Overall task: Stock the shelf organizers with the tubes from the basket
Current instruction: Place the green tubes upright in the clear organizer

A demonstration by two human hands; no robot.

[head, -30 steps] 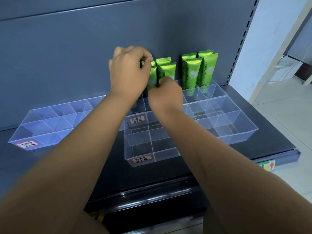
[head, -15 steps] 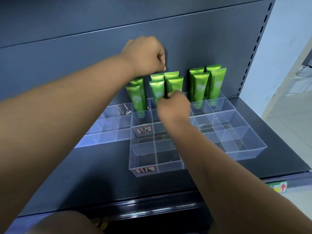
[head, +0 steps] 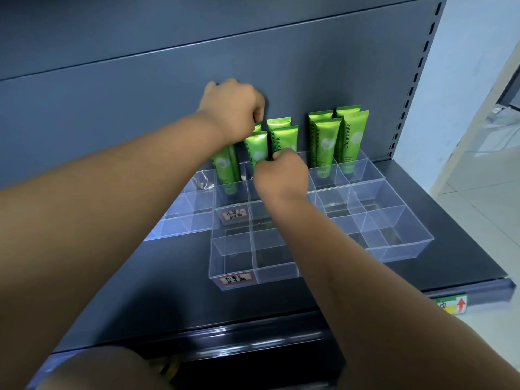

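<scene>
Where the shelf (head: 146, 280) meets its grey back panel (head: 112, 108), green tubes (head: 323, 142) stand upright in the back compartments of the clear organizers. Four are grouped at the right, in two compartments side by side, and they lean a little against the panel. More stand to their left, behind the two hands.

The left hand (head: 233, 114) is up at the tops of the leftmost tubes. Its fingers are curled down over them, with the knuckles toward the camera. I cannot tell whether it grips a tube, because the hand hides the tops.

The right hand (head: 281, 175) is lower and just to the right of it. Its fingers are curled, and thumb and forefinger pinch the lower part of the middle tube (head: 284, 137), close beside its neighbour (head: 256, 147). The left tube (head: 225, 167) stands in the compartment beside them, its cap end down inside the clear wall.

The middle organizer (head: 233, 257) runs from the panel toward the shelf's front edge and carries two red-rimmed labels (head: 235, 278). The right organizer (head: 394, 220) touches it on one side. A left organizer (head: 183, 220) lies beyond the left forearm, partly hidden. A green and yellow tag (head: 453, 305) with a red arrow sits on the shelf's front rail.
</scene>
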